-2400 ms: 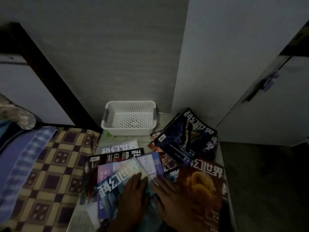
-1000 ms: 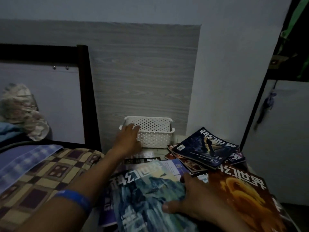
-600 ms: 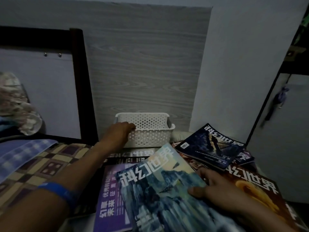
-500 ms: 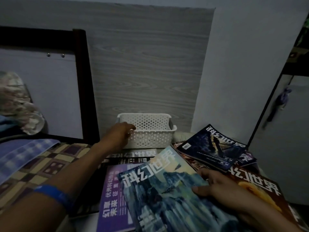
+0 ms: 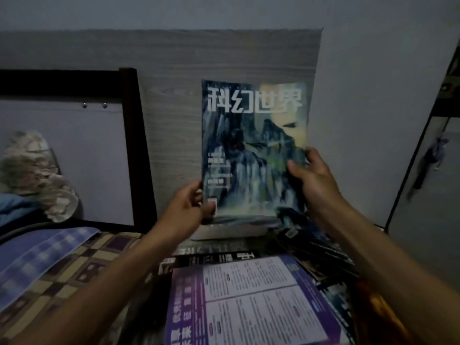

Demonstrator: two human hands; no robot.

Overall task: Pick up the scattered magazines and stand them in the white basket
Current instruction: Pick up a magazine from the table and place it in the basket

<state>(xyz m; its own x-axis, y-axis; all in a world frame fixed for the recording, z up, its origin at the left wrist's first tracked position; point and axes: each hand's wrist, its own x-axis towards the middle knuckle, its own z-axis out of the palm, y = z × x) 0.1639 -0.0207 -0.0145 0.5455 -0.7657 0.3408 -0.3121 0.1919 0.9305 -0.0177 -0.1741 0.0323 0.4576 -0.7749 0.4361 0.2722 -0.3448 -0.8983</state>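
Both hands grasping an upright blue magazine (image 5: 251, 150), left hand (image 5: 188, 207) at lower edge, right hand (image 5: 311, 175) at side, above white basket (image 5: 224, 232), more magazines (image 5: 249, 302) below

Both forearms reach forward and upward from the bottom corners of the view, bare, converging toward the middle. The left hand (image 5: 185, 207) is raised with its back toward the camera, thumb on the near face and fingers curled round the lower left edge of the upright magazine (image 5: 251, 150), pinching it near the bottom corner. The right hand (image 5: 311, 175) sits higher, its wrist bent slightly inward, thumb pressed across the front of the cover and the fingers wrapped behind the right edge at mid height. The two hands are apart, one on each side, with the right arm stretched farther and more steeply than the left.
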